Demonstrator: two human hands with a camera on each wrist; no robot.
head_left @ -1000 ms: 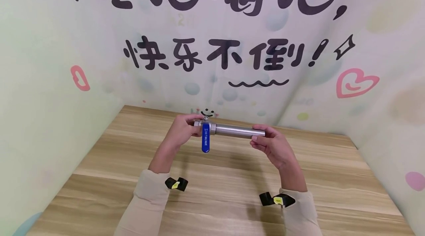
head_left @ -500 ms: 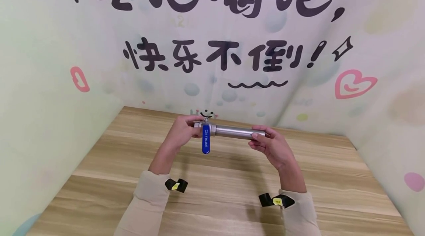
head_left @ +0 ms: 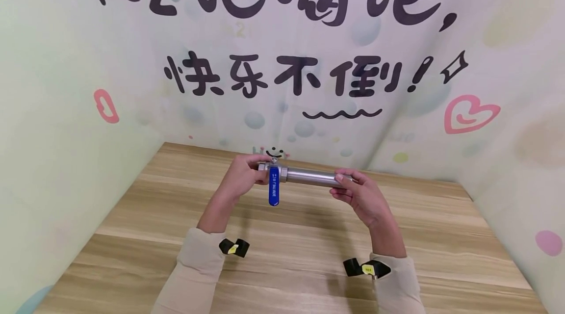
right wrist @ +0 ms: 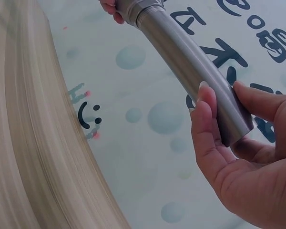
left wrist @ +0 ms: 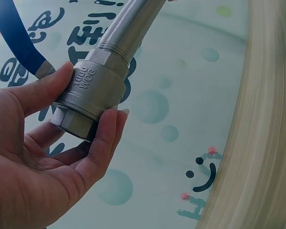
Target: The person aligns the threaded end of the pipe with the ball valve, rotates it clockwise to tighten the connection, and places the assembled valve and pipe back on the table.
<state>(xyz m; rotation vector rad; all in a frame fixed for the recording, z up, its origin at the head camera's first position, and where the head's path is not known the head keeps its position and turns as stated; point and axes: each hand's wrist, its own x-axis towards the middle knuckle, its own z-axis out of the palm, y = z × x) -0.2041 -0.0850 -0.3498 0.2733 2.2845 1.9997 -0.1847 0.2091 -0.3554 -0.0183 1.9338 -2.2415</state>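
Observation:
A steel ball valve [left wrist: 93, 88] with a blue lever handle [head_left: 274, 186] is joined to a smooth metal pipe [head_left: 311, 176]. Both are held up above the table, the pipe running nearly level to the right. My left hand [head_left: 240, 176] grips the valve body, thumb on one side and fingers on the other in the left wrist view. With its thumb and fingers, my right hand [head_left: 364, 194] holds the pipe's free end. A few threads [right wrist: 150, 14] show where the pipe meets the valve. The lever points down toward me.
Below lies a wood-grain table [head_left: 282, 250]. A printed cloth backdrop [head_left: 247, 113] with dark lettering rises behind its back edge, and pale walls flank both sides. Each sleeve cuff carries a black wrist strap piece [head_left: 368, 268].
My right thumb has shifted a little up and over the pipe, its fingers turning around the free end. The left hand and valve look almost the same.

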